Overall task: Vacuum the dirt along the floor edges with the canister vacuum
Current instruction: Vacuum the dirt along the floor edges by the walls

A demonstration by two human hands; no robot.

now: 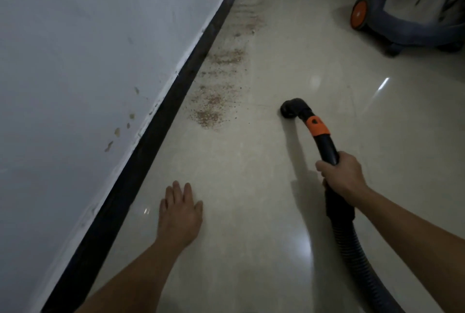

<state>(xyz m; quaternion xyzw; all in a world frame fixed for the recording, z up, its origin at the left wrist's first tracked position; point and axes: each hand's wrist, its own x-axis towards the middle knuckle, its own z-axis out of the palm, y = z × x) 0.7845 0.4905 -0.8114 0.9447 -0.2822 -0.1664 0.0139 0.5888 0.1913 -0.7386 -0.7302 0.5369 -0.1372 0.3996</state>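
Glossy tile floor (251, 212) beside a pale wall (88, 48): nozzle down, short of the dirt.
Dirt (214, 109) lies in a speckled band along the dark skirting (161, 116), running toward 12 o'clock. Right hand (343, 174) is wrapped round the black wand behind its orange collar (317, 125), a grip suited to steering the nozzle (292, 107), which sits low at the tile, 3 o'clock of the nearest patch and apart from it. Left hand (180, 209), at 7 o'clock, appears to rest flat on the floor, fingers spread, holding nothing; judged to prop a low posture. Ribbed hose (352, 244) trails to 5 o'clock. Canister vacuum (415, 10) stands at 1 o'clock, well apart from the dirt.
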